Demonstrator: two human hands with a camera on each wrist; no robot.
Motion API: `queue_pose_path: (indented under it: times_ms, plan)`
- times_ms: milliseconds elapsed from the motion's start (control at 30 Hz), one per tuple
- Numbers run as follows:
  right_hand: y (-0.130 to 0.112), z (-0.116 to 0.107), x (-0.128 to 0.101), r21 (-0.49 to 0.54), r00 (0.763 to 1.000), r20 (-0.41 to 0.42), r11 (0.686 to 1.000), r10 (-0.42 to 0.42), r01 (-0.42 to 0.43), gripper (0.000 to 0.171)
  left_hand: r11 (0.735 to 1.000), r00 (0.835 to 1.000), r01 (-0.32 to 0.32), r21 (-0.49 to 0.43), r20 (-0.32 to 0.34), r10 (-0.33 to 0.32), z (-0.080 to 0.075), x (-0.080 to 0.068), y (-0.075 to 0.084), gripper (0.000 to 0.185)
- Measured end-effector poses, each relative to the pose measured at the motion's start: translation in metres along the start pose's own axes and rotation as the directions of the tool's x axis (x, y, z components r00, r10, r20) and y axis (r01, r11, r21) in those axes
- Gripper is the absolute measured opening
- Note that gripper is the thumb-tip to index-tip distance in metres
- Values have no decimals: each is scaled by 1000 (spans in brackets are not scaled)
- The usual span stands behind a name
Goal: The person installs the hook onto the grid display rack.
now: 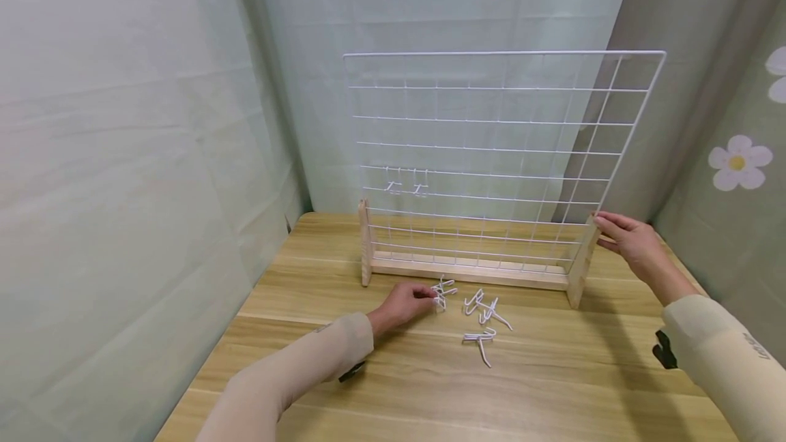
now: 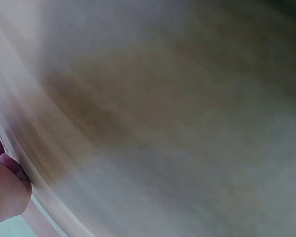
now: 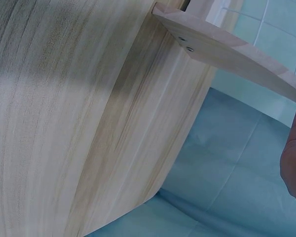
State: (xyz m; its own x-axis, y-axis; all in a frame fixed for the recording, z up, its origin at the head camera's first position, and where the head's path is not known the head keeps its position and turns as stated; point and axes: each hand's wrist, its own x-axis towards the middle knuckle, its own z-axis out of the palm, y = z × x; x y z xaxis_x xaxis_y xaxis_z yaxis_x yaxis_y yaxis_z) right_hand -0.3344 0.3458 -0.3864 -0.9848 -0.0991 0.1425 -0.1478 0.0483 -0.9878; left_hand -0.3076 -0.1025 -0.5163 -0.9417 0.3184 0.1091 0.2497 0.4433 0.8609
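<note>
A white wire grid rack (image 1: pixel 491 149) stands on the table in a wooden base with two side posts. At its right side my right hand (image 1: pixel 638 247) grips the top of the wooden side post (image 1: pixel 583 261), thumb and fingers about it. In the right wrist view, that post (image 3: pixel 227 54) shows two screws. My left hand (image 1: pixel 405 304) pinches a white wire hook (image 1: pixel 439 302) in a small cluster in front of the base. In the left wrist view, only part of the left hand (image 2: pixel 10 182) shows, and the hook is hidden.
More loose white hooks (image 1: pixel 488 307) lie right of the left hand, with another hook (image 1: pixel 480 338) nearer the front. Two hooks (image 1: pixel 420 186) hang on the grid's left part. Pale green curtains (image 1: pixel 123 155) enclose the wooden table (image 1: pixel 552 374).
</note>
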Motion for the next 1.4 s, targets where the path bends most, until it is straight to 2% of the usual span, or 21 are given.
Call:
queue_pose_path:
  times_ms: [267,600,833,1033,1167,1400]
  plan:
    - [1,-1,1,40,1000,12,999,-12,11,15,997,999,21,-69,-43,-24,-5,1,4,11]
    - [1,1,0,-48,1000,-10,999,12,-12,48,998,989,4,-62,-151,-13,-15,9,10,12]
    - [2,0,1,-71,1000,-12,997,14,-15,51,997,972,-38,-73,-235,20,-25,13,16,12]
    - [2,0,2,-114,999,-20,993,26,-28,53,997,948,-26,-76,-320,1,-34,14,22,10]
    - [2,0,2,-102,1000,-20,995,19,-21,48,996,921,-25,-82,-389,-9,-38,15,24,9]
    - [2,-1,1,-84,1000,-19,996,15,-16,48,989,878,-9,-145,-474,-62,-46,15,29,12]
